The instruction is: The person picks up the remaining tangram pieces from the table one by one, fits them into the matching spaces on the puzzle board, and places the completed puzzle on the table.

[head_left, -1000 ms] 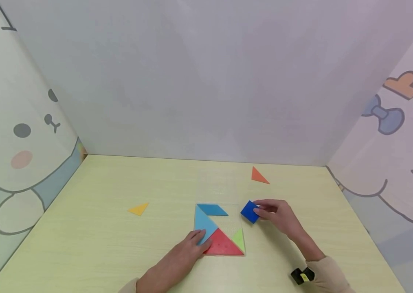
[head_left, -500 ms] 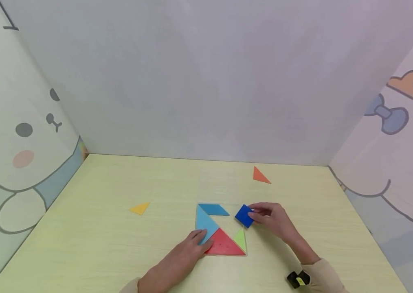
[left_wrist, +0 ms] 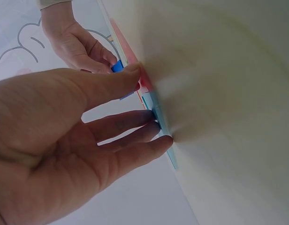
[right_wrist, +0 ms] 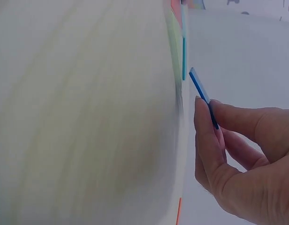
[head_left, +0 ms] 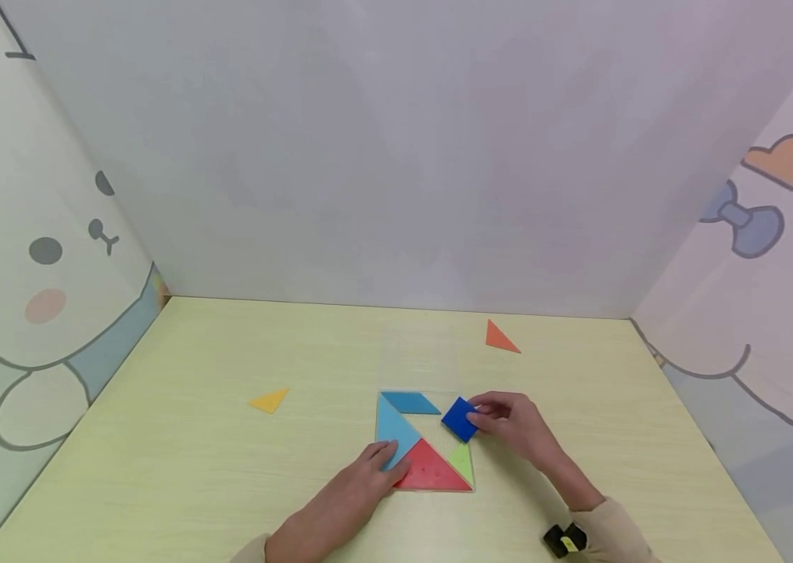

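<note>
My right hand (head_left: 512, 426) pinches a dark blue square tangram piece (head_left: 460, 420) between thumb and fingers. In the right wrist view the square (right_wrist: 203, 96) is tilted and raised off the table. It overlaps the right side of a clear tangram tray (head_left: 432, 426). Inside the tray lie a light blue large triangle (head_left: 393, 426), a red large triangle (head_left: 430, 469), a blue parallelogram (head_left: 410, 403) and a green small triangle (head_left: 463, 463). My left hand (head_left: 350, 489) rests its fingertips on the tray's lower left, over the light blue and red pieces.
A yellow triangle (head_left: 270, 400) lies on the table (head_left: 178, 446) left of the tray. Farther back on the right is an orange triangle (head_left: 500, 337). A transparent lid-like sheet (head_left: 419, 356) lies behind the tray. Walls with cartoon drawings stand around the table.
My right hand has carried the blue square leftward and slightly nearer, from beside the tray to over its right edge. The left hand has stayed in place on the tray.
</note>
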### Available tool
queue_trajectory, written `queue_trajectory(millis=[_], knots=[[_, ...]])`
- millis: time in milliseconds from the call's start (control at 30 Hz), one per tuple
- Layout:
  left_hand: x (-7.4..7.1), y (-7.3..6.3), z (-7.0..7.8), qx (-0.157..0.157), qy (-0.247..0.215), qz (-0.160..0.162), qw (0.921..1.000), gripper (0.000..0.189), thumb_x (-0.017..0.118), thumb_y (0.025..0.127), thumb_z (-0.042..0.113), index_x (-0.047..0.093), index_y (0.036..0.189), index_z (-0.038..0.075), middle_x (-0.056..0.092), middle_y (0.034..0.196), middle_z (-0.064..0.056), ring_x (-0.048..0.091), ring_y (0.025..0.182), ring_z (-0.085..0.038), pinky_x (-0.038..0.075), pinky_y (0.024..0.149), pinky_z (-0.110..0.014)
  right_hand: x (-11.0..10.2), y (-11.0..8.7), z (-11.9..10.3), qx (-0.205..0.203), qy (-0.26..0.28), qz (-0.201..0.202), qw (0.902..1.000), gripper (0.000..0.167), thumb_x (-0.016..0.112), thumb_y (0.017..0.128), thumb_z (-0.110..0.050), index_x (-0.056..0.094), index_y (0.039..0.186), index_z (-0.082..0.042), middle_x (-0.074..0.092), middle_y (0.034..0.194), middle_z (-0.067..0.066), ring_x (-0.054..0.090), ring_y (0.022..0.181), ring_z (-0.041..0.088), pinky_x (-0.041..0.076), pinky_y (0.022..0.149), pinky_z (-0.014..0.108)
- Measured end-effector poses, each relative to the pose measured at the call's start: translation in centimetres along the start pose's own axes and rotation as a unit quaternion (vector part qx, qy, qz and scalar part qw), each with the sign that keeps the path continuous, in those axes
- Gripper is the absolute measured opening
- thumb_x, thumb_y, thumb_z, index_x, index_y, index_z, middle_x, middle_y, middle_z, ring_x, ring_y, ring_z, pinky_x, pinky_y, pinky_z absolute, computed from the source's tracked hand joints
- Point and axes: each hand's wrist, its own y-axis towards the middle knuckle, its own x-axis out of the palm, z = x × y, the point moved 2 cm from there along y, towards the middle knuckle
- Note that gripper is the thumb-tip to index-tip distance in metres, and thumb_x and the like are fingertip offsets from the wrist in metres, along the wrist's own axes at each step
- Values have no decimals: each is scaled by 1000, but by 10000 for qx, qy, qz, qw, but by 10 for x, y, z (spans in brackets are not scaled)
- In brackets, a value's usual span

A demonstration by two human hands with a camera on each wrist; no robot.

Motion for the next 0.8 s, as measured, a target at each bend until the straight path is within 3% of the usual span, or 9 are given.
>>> queue_trajectory(millis=[133,567,800], knots=[[0,0,0,54,49,55,10000,52,72,94,3,61,144,12,54,145,-14,51,132,-30,58,89,-30,3,1,-1,6,-79,12,10000,20,78,91,-10,76,110,-5,71,93,1,65,85,17,56,69,22],[-1,-1,1,-75,45,-186,9998,59,79,92,13,58,147,14,52,149,-12,49,135,-29,58,91,-30,11,0,-7,-101,-57,-180,9998,17,79,91,-10,75,107,-5,68,89,2,63,83,18,55,67,22],[-1,2,2,-237,162,-381,9989,64,79,90,9,57,149,18,51,150,-9,48,137,-28,58,91,-30,15,-2,-11,-178,-97,-335,9992,17,79,90,-8,75,107,-3,68,88,1,63,82,18,55,68,22]])
